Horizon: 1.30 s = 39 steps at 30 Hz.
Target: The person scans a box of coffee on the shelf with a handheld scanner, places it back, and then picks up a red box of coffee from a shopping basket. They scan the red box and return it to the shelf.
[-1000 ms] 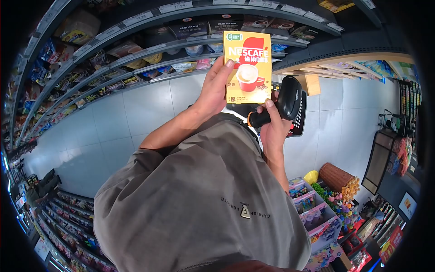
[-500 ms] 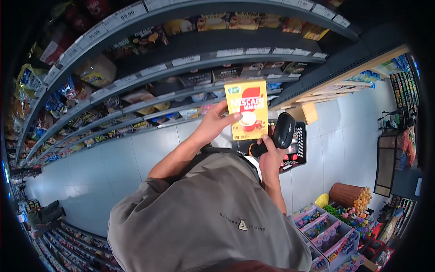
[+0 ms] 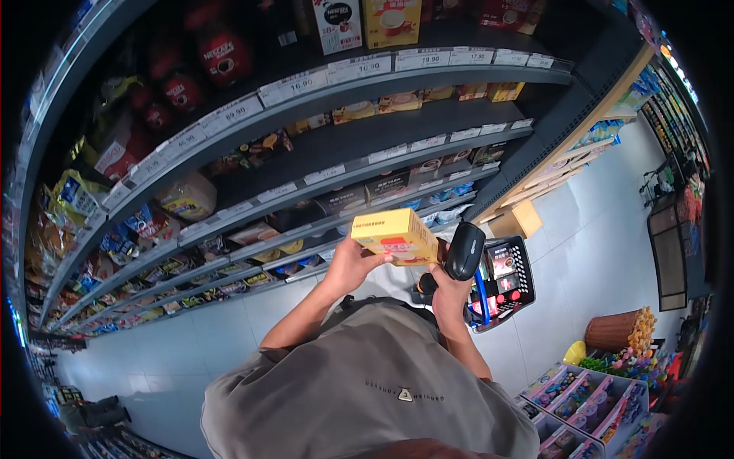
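A yellow Nescafé coffee box is held out in front of my chest, tipped so that one narrow yellow side faces up. My left hand grips its left end, thumb along the lower edge. In my right hand is a black handheld barcode scanner, its head up beside the box. The right thumb tip is at the box's lower right corner. The scanner's handle is mostly hidden by the fingers.
Curved-looking grey shelves of coffee and snacks rise ahead. A black shopping basket holding goods is at right, near a cardboard box. A display stand with small items and a wicker basket are lower right.
The coffee box has been lowered and turned, from its front face showing to a narrow side facing up. The view has shifted, bringing more upper shelf into sight. Both hands keep their hold.
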Each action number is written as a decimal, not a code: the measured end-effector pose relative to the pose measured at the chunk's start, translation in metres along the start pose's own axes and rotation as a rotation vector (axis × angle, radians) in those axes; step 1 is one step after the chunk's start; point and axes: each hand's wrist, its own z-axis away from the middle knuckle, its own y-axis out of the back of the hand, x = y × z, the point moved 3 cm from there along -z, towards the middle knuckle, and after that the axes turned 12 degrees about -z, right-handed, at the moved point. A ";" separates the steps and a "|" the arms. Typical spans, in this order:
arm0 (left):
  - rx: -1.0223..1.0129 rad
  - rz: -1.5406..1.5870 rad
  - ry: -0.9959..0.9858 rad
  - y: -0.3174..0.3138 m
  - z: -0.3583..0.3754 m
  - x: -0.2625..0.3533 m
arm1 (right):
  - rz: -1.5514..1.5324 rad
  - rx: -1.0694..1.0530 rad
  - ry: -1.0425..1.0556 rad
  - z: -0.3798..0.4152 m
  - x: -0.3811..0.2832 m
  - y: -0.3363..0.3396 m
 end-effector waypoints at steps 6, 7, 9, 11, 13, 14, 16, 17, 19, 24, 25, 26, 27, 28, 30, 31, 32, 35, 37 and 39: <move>0.001 -0.065 -0.043 0.014 0.002 0.005 | 0.017 0.020 0.051 0.004 0.009 -0.005; 0.015 -0.079 -0.048 0.015 0.002 0.008 | 0.022 0.005 0.057 0.003 0.009 -0.007; 0.046 -0.063 -0.025 0.016 0.003 0.015 | 0.026 -0.009 0.057 0.000 0.005 -0.012; 0.093 -0.092 -0.067 0.018 0.002 0.019 | 0.031 -0.027 0.053 -0.008 0.002 -0.017; 0.130 -0.038 -0.083 0.018 0.001 0.031 | 0.022 -0.030 0.016 -0.015 0.004 -0.017; 0.184 -0.122 -0.161 0.021 0.001 0.041 | 0.017 -0.041 0.009 -0.020 0.004 -0.016; 0.245 -0.214 -0.286 0.025 0.000 0.065 | 0.016 -0.065 0.027 -0.028 0.001 -0.016; 0.253 -0.219 -0.284 0.028 -0.002 0.072 | 0.020 -0.081 0.043 -0.030 -0.001 -0.016; 0.284 -0.318 -0.484 0.034 -0.007 0.092 | 0.000 -0.122 0.019 -0.035 -0.006 -0.019; 0.476 -0.293 -0.759 0.058 -0.015 0.149 | -0.015 -0.203 -0.077 -0.041 -0.007 -0.012; 0.538 -0.381 -0.799 0.062 -0.014 0.167 | -0.017 -0.211 -0.082 -0.043 -0.007 -0.008; 0.564 -0.333 -0.856 0.066 -0.016 0.182 | 0.006 -0.231 -0.101 -0.044 -0.006 -0.004; 0.587 -0.285 -0.914 0.070 -0.019 0.195 | 0.029 -0.249 -0.118 -0.045 -0.005 -0.002; 0.582 -0.191 -0.991 0.073 -0.022 0.204 | 0.025 -0.256 -0.121 -0.047 -0.006 0.000; 0.804 -0.508 -0.864 0.085 -0.024 0.226 | -0.020 -0.288 -0.174 -0.050 -0.007 0.002; 0.869 -0.490 -0.778 0.092 -0.032 0.229 | -0.020 -0.293 -0.174 -0.050 -0.009 0.003; 0.827 -0.404 -0.753 0.092 -0.040 0.240 | -0.022 -0.296 -0.166 -0.051 -0.013 0.003; 0.714 -0.346 -0.920 0.091 -0.067 0.266 | -0.008 -0.320 -0.161 -0.056 -0.016 0.009; 0.711 -0.328 -0.855 0.091 -0.082 0.275 | -0.004 -0.302 -0.169 -0.059 -0.015 0.014; 0.722 -0.406 -0.805 0.097 -0.097 0.278 | 0.020 -0.309 -0.175 -0.062 -0.017 0.017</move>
